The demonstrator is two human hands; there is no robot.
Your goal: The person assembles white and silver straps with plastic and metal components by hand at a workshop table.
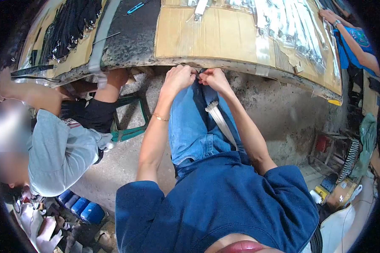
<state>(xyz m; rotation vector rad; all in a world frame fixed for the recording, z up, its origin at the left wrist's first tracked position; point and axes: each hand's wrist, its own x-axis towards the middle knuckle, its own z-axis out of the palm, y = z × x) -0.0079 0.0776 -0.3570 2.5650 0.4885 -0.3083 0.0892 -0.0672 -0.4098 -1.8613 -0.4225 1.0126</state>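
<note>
My left hand (pixel 180 79) and my right hand (pixel 215 79) are close together over my lap, just below the table's front edge. The fingers of both are pinched around a small dark thing (pixel 201 71), mostly hidden by the fingertips, so its kind does not show. Across my jeans (pixel 182 126) lies a bundle of white strips (pixel 220 120), gathered at its upper end below my right hand.
Cardboard (pixel 215 36) covers much of the table, with clear plastic-wrapped strips (pixel 289 27) on it. Black straps (pixel 74 25) and a blue-handled tool (pixel 136 7) lie leftward. A person in grey (pixel 63 152) sits at left; another's arm (pixel 354 40) reaches in at right.
</note>
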